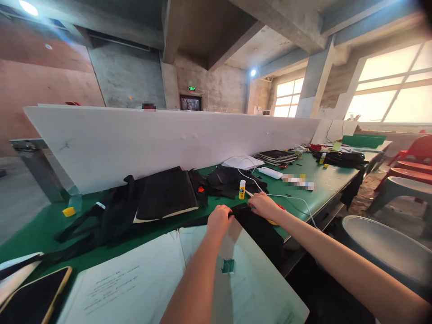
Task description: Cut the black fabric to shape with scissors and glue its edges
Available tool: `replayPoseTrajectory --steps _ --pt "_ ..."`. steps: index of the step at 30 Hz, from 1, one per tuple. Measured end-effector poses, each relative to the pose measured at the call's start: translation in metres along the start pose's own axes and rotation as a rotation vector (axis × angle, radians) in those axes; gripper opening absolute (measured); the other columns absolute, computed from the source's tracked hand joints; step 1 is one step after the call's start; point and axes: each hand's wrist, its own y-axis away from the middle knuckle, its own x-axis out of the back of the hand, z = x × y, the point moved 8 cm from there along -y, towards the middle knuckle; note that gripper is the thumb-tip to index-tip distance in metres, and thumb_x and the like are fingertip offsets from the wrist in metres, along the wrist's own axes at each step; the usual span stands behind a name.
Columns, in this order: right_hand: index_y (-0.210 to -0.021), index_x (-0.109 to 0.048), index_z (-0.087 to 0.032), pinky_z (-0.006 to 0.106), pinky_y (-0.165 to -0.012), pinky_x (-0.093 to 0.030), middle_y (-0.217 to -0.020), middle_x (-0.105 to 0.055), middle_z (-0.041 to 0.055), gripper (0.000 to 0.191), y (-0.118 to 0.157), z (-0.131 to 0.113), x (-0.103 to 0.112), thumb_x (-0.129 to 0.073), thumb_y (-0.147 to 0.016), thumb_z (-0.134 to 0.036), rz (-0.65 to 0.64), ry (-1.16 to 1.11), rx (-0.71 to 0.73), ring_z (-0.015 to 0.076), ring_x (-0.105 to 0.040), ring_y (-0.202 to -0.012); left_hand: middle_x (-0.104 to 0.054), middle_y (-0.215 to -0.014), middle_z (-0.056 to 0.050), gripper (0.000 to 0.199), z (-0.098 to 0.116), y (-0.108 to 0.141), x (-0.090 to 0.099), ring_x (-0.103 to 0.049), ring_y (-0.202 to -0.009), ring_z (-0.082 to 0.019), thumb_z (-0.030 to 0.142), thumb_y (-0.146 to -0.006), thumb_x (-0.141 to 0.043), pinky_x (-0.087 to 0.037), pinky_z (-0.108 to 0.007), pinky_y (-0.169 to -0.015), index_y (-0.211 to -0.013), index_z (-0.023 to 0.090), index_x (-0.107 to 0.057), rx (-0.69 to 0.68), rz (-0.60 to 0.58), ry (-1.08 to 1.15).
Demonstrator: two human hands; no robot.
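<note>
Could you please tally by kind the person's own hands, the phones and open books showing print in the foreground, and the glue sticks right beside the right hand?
Hands (left hand, right hand): 2
Phone: 1
Open book: 1
Glue stick: 1
Total: 5

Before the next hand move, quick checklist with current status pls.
1. Open book lying open on the table: ok, both sides spread.
2. Left hand at the book's far edge: ok, fingertips there, beside black material.
3. Right hand grip: cannot tell, the fingers hide what they may be pinching.
4. Glue stick upright: ok, standing just beyond the hands.
5. White cable well away from the right arm: not ok, it runs close past hand and forearm.
6. Phone off the pages: ok, lying left of the book.
</note>
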Motion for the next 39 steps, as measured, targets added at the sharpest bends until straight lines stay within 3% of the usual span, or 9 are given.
replayPoseTrajectory --steps 6,13,17,21,25,29,34,37,39 --pt "-0.083 -0.063 -0.018 0.031 -0.077 -0.037 -0.081 -0.066 0.0076 0.013 -0.008 0.016 -0.011 -0.064 -0.073 -0.026 0.021 -0.188 -0.142 0.0227 -0.060 -0.081 -0.063 -0.095 -0.002 0.013 0.000 -0.001 -0.006 -0.053 -0.097 -0.017 0.025 -0.081 -0.056 -0.041 -0.024 -0.081 -0.090 0.021 -0.064 -0.013 -0.015 -0.010" --pt "-0.099 -0.058 -0.017 0.021 -0.070 -0.043 -0.093 -0.067 0.0050 0.020 -0.023 0.030 -0.028 -0.048 -0.084 -0.025 0.081 -0.589 -0.341 0.0141 -0.062 -0.083 -0.064 -0.091 -0.006 0.026 -0.014 -0.004 -0.007 -0.059 -0.084 -0.018 0.030 -0.089 -0.039 -0.041 -0.026 -0.069 -0.090 0.018 -0.063 0.136 0.016 -0.019" --pt "-0.098 -0.057 -0.013 0.018 -0.059 -0.045 -0.087 -0.068 0.0074 0.027 -0.026 0.037 -0.044 -0.043 -0.087 -0.034 0.022 -0.790 -0.478 0.0132 -0.064 -0.072 -0.065 -0.092 -0.006 0.028 -0.015 -0.005 -0.006 -0.060 -0.084 -0.018 0.031 -0.090 -0.037 -0.042 -0.026 -0.069 -0.092 0.019 -0.062 0.142 0.021 -0.002" --pt "-0.107 -0.051 -0.012 0.022 -0.046 -0.043 -0.075 -0.068 0.0088 0.051 -0.022 0.039 -0.058 -0.031 -0.087 -0.055 -0.075 -0.893 -0.617 0.0141 -0.061 -0.052 -0.064 -0.093 -0.004 0.026 -0.005 -0.005 -0.004 -0.057 -0.089 -0.017 0.030 -0.089 -0.039 -0.042 -0.025 -0.073 -0.092 0.020 -0.063 0.046 0.013 0.025" --pt "-0.108 -0.048 -0.012 0.023 -0.043 -0.043 -0.066 -0.064 0.0068 0.062 -0.018 0.041 -0.062 -0.027 -0.084 -0.065 -0.117 -0.890 -0.703 0.0138 -0.058 -0.046 -0.065 -0.093 -0.003 0.022 0.011 -0.001 -0.004 -0.054 -0.093 -0.017 0.029 -0.085 -0.046 -0.042 -0.025 -0.079 -0.092 0.022 -0.066 -0.088 -0.021 0.050" --pt "-0.101 -0.052 -0.012 0.022 -0.041 -0.042 -0.072 -0.061 0.0068 0.058 -0.017 0.044 -0.055 -0.034 -0.082 -0.063 -0.090 -0.789 -0.709 0.0117 -0.055 -0.045 -0.066 -0.092 -0.003 0.022 0.024 0.005 -0.002 -0.054 -0.093 -0.017 0.029 -0.084 -0.046 -0.043 -0.026 -0.080 -0.089 0.023 -0.067 -0.178 -0.047 0.064" --pt "-0.112 -0.048 -0.012 0.019 -0.044 -0.040 -0.077 -0.062 0.0041 0.046 -0.013 0.040 -0.042 -0.062 -0.072 -0.033 -0.095 -0.614 -0.627 0.0103 -0.056 -0.047 -0.065 -0.097 -0.004 0.027 0.020 0.003 -0.002 -0.053 -0.097 -0.017 0.024 -0.087 -0.039 -0.043 -0.026 -0.083 -0.094 0.020 -0.065 -0.153 -0.026 0.040" --pt "-0.108 -0.051 -0.011 0.020 -0.051 -0.042 -0.075 -0.063 0.0033 0.041 -0.009 0.033 -0.031 -0.062 -0.069 -0.021 -0.099 -0.494 -0.546 0.0126 -0.059 -0.052 -0.061 -0.110 -0.007 0.032 0.008 0.000 -0.007 -0.050 -0.107 -0.018 0.023 -0.087 -0.037 -0.040 -0.030 -0.092 -0.110 0.017 -0.058 -0.079 0.004 0.009" --pt "-0.107 -0.052 -0.011 0.024 -0.061 -0.044 -0.084 -0.064 0.0077 0.038 -0.006 0.026 -0.018 -0.060 -0.071 -0.019 -0.049 -0.393 -0.489 0.0175 -0.063 -0.068 -0.054 -0.124 -0.010 0.040 0.001 0.000 -0.012 -0.044 -0.118 -0.021 0.026 -0.086 -0.037 -0.034 -0.034 -0.100 -0.123 0.013 -0.049 -0.033 0.016 -0.009"
